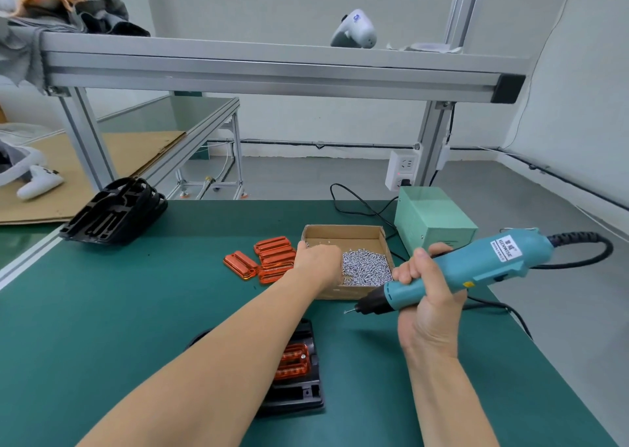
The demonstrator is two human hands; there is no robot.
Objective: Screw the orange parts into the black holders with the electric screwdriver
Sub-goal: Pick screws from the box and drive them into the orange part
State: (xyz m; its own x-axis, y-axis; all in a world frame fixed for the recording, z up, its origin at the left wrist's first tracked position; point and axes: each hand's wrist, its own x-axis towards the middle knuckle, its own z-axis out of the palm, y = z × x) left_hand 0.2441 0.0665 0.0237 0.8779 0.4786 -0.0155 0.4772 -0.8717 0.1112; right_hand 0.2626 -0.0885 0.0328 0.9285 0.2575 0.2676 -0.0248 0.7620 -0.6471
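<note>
Right hand [429, 296] grips screwdriver [476, 266]; left hand [318, 262] in screw box [347, 259], grasp unclear.

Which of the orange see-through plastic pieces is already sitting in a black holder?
The orange clear plastic piece nearest the person, resting in the black plastic holder beneath the left forearm. The other orange pieces lie loose beside the cardboard screw box.

Just two bare forearms in shot, no sleeves, no gloves, no watch or rings afaict. Left hand [318, 262] seen from the back, knuckles up, fingers mostly hidden. Right hand [429, 305] shows thumb side w/ short trimmed nails, wrist and forearm bare down to the frame edge, nothing worn anywhere tbh.
</note>
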